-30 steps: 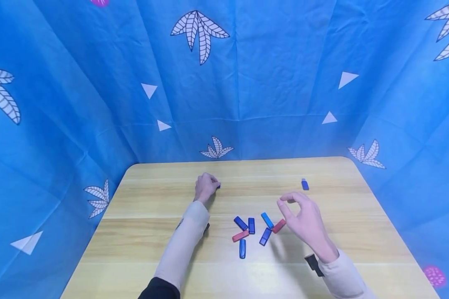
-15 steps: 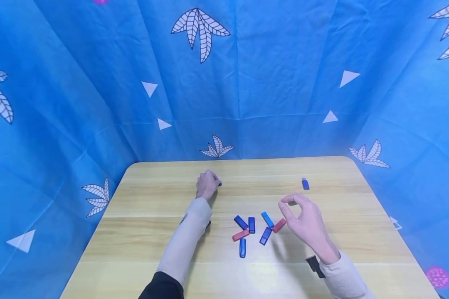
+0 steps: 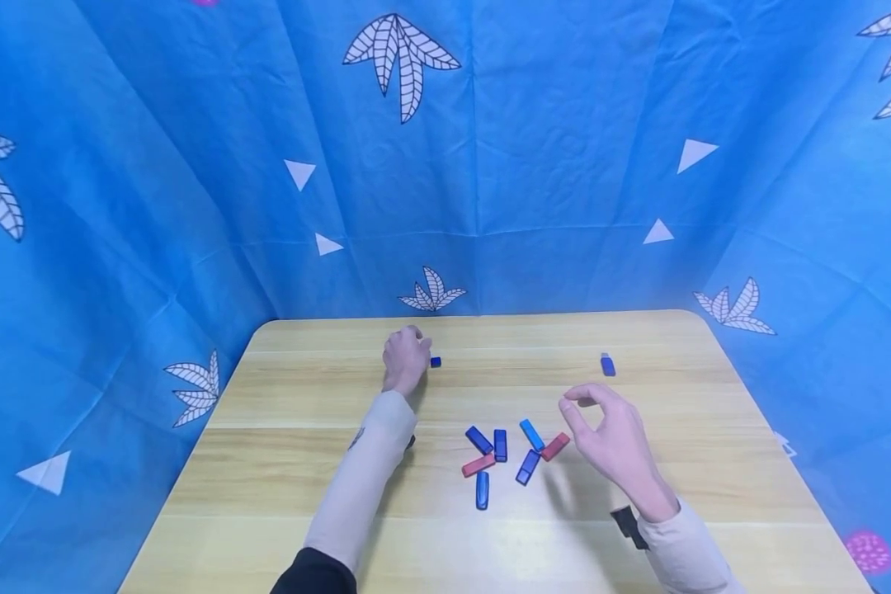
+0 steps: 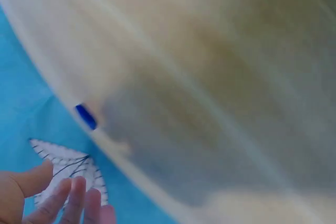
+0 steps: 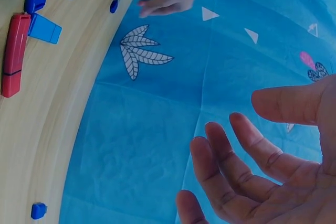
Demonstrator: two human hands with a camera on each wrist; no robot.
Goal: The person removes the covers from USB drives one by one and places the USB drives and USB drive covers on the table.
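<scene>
My left hand (image 3: 406, 359) is over the far left part of the table, its fingers loosely bent and nothing in them. Just right of it lies a small dark blue cap (image 3: 436, 362), which the left wrist view shows apart from the fingers. My right hand (image 3: 615, 437) hovers right of centre with thumb and fingers curved, and the right wrist view shows a gap between them. Beyond it lies a blue USB stick (image 3: 608, 365) with a paler end. Close to its left are a red stick (image 3: 555, 446), a light blue stick (image 3: 531, 435) and a dark blue stick (image 3: 527, 467).
More sticks lie at mid-table: a red one (image 3: 478, 465), a glossy blue one (image 3: 482, 491) and two dark blue ones, one upright in view (image 3: 500, 445), one slanted (image 3: 478, 440). A blue patterned curtain (image 3: 475, 165) hangs around the wooden table (image 3: 267, 487).
My left hand has let go of the small blue cap and drawn slightly left of it. My right hand stays almost where it was.
</scene>
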